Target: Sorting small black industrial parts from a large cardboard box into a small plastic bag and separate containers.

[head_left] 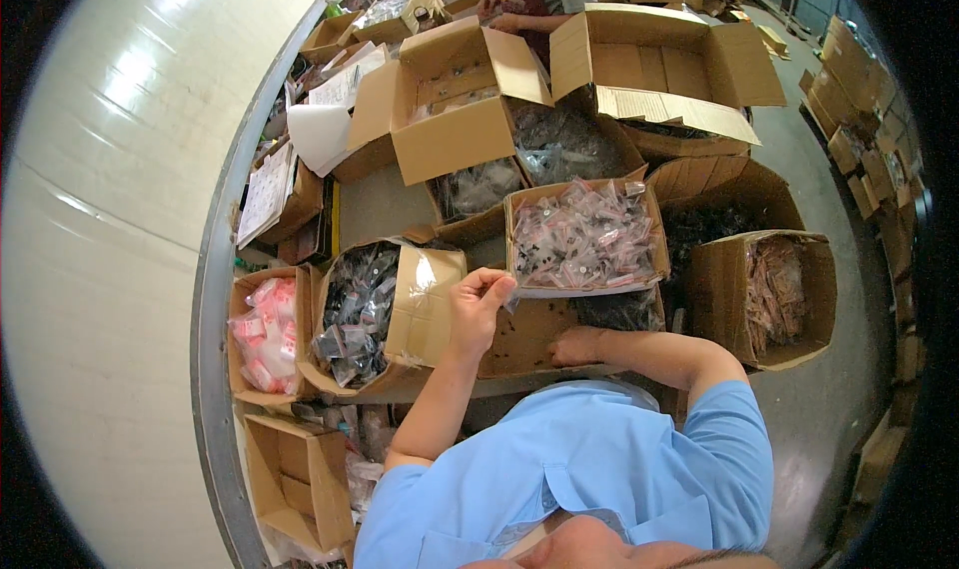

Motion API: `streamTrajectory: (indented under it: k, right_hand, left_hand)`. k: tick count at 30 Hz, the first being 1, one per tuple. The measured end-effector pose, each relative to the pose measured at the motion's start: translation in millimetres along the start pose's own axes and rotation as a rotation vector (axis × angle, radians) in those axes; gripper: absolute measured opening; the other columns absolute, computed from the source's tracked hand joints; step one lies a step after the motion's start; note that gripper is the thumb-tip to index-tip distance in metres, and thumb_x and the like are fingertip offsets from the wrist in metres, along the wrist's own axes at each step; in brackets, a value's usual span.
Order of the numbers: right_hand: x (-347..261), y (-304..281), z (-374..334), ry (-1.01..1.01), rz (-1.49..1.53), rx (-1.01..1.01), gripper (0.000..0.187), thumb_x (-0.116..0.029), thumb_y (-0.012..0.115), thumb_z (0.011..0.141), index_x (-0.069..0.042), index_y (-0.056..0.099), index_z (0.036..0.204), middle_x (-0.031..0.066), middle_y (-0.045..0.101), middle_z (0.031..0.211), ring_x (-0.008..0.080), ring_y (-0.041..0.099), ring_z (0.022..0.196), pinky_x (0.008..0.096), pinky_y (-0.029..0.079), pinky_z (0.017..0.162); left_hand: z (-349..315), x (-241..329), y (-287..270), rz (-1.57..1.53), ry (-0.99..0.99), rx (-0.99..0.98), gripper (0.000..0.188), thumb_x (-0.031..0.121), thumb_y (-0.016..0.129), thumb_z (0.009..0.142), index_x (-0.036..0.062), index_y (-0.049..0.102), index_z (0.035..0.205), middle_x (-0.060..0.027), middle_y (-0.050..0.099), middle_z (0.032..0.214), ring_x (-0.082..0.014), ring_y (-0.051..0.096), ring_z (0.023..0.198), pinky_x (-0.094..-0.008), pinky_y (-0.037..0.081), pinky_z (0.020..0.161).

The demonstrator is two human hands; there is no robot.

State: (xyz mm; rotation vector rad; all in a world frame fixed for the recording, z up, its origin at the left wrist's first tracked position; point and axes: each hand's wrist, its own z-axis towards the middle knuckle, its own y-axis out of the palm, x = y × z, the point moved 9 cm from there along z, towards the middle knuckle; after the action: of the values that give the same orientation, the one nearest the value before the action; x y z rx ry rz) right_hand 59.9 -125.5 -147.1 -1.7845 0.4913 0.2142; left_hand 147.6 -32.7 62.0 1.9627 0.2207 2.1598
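Note:
My left hand (pixel 479 307) is closed in a pinch at the front left corner of a shallow carton. Between its thumb and fingers shows a small clear plastic bag (pixel 511 297), mostly hidden by the hand. My right hand (pixel 576 347) reaches down to a cardboard surface (pixel 529 344) scattered with small dark parts. Its fingers are curled and closed, and what they hold, if anything, is hidden. Just beyond both hands, the shallow carton (pixel 589 292) is heaped with small clear bags (pixel 584 231) that have reddish edges and dark pieces inside.
To the left stand a carton of bagged black parts (pixel 358 314) and a box of pink-and-white packets (pixel 268 337). A box of brownish pieces (pixel 774 294) is at the right. Large cartons (pixel 455 134) and another person's hand (pixel 507 21) are farther back. A pale wall (pixel 120 219) borders the left.

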Motion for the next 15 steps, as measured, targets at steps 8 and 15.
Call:
streamTrajectory:
  k: [8, 15]
  right_hand:
    - [25.6, -53.2, -15.7, 0.267, 0.28, 0.282, 0.022, -0.011, 0.061, 0.073, -0.005, 0.058, 0.094, 0.0116, 0.059, 0.087, 0.0294, 0.062, 0.079, 0.0379, 0.05, 0.065]
    - [41.2, -24.4, -23.5, 0.194, 2.224, 0.447, 0.027, -0.013, 0.054, 0.082, -0.001, 0.054, 0.107, 0.0095, 0.059, 0.092, 0.0239, 0.06, 0.084, 0.0362, 0.05, 0.081]
  left_hand:
    - [-3.0, -4.3, 0.2, 0.002, 0.001, -0.073, 0.016, 0.011, 0.062, 0.086, -0.0015, 0.064, 0.095, -0.0019, 0.06, 0.076, -0.007, 0.053, 0.069, -0.021, 0.043, 0.065]
    - [2.0, -7.5, -4.0, -0.111, -0.028, -0.024, 0.015, 0.011, 0.063, 0.086, -0.0004, 0.064, 0.094, 0.0009, 0.056, 0.076, -0.0058, 0.047, 0.065, -0.0194, 0.038, 0.06]
